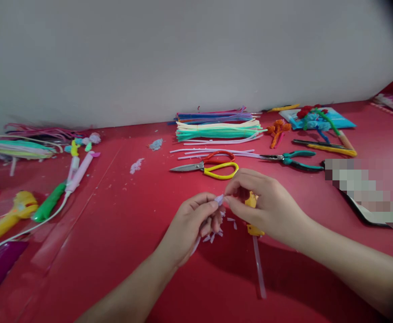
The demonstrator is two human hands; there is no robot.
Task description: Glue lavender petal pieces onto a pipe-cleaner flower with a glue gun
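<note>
Between the thumb and forefinger of my left hand (196, 215) is a small lilac fuzzy piece (219, 199), petal-shaped at its end. A lilac pipe cleaner (195, 246) sticks out beneath the same hand. My right hand (267, 202) is closed in a pinch at the tip of the lilac piece. Several lilac snippets (211, 237) lie on the red table just below the fingers. Under my right hand, partly covered, is a yellow glue gun (255, 229), with a clear glue stick (259, 273) running toward me.
Scissors (203, 168), pliers (290, 159) and bundled pipe cleaners (216, 131) lie beyond my hands. A blurred-out phone-like object (364, 215) is at right. At left are a corded pink tool (80, 172), a yellow tool (15, 213) and more pipe cleaners (21, 147). A grey wall (183, 58) rises behind.
</note>
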